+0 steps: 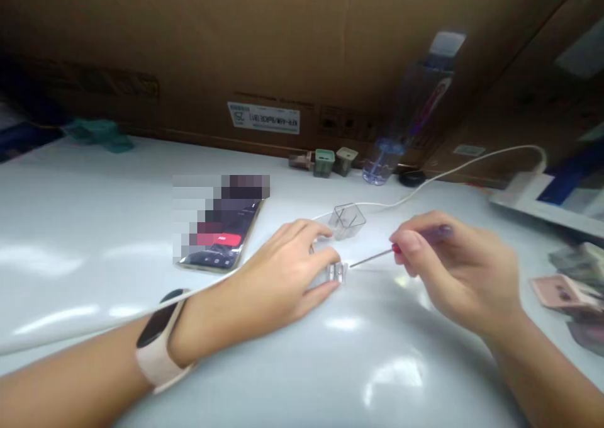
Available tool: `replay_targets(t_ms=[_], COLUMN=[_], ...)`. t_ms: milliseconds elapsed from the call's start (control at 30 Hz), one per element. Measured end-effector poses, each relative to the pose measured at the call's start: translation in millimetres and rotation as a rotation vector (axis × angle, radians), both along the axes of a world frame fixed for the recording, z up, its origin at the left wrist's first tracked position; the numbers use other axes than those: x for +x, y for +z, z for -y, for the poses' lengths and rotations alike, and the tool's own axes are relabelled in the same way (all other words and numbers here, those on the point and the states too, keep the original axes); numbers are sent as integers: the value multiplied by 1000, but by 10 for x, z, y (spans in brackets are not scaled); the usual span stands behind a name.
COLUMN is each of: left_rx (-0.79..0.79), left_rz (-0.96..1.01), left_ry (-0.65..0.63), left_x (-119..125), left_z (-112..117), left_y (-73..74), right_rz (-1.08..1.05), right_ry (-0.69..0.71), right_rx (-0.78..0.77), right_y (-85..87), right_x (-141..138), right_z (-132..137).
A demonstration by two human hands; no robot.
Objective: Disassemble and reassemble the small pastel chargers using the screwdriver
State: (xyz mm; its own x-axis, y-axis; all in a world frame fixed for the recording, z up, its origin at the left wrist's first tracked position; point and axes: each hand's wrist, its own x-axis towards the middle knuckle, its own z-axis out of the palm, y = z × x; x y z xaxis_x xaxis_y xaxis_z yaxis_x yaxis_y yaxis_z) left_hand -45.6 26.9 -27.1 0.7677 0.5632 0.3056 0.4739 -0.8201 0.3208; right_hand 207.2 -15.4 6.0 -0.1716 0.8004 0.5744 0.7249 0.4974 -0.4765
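A glossy white surface (292, 384) spreads across the bottom center of the frame between two forearms, leaving room to move below both hands; its far edge meets a cardboard box (212, 44) along the upper frame. At center, the left hand (287, 264), a wristband (160, 343) behind it, curls its fingers partway, pinching a small clear piece (336, 273) at its fingertips. Right of center, the right hand (462, 270) closes around a slim screwdriver (372, 257), whose tip points left, just beside the piece; contact cannot be told.

A white cable (406, 200) crosses the left wrist and runs to a white power strip (547, 201) at right. Pink and gray blocks (552, 291) sit at the right edge. A transparent case (348, 222) stands just beyond the left fingers, a phone (231, 226) at left. Farther back are three small blocks (324, 163) and a tall, clear bottle (415, 113).
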Motion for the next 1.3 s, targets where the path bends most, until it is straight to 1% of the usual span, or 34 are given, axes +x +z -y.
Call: replay_targets(t_ms=[100,233,400,800,1100,1300], left_rx=[0,-5,-2,-18,-1,7], left_rz=[19,35,22,33,41,41], left_ry=[-9,-3,-5,-4,0,-3], left_x=[1,6,-2,10,6,5], left_z=[-9,-9,-11,-6,-5,-8], left_y=[-20,-34,-47,-45,-41,-62], right_rz=[-64,-57,-47,-10,16,38], right_ry=[11,32,8,47,73,68], right_rx=[3,6,-7,31,64,47], right_y=[-58,-97,-82,-90,-94,-103], right_x=[-72,-138,-142,-143,-143,-156], right_z=[37,54,67,82,99,104])
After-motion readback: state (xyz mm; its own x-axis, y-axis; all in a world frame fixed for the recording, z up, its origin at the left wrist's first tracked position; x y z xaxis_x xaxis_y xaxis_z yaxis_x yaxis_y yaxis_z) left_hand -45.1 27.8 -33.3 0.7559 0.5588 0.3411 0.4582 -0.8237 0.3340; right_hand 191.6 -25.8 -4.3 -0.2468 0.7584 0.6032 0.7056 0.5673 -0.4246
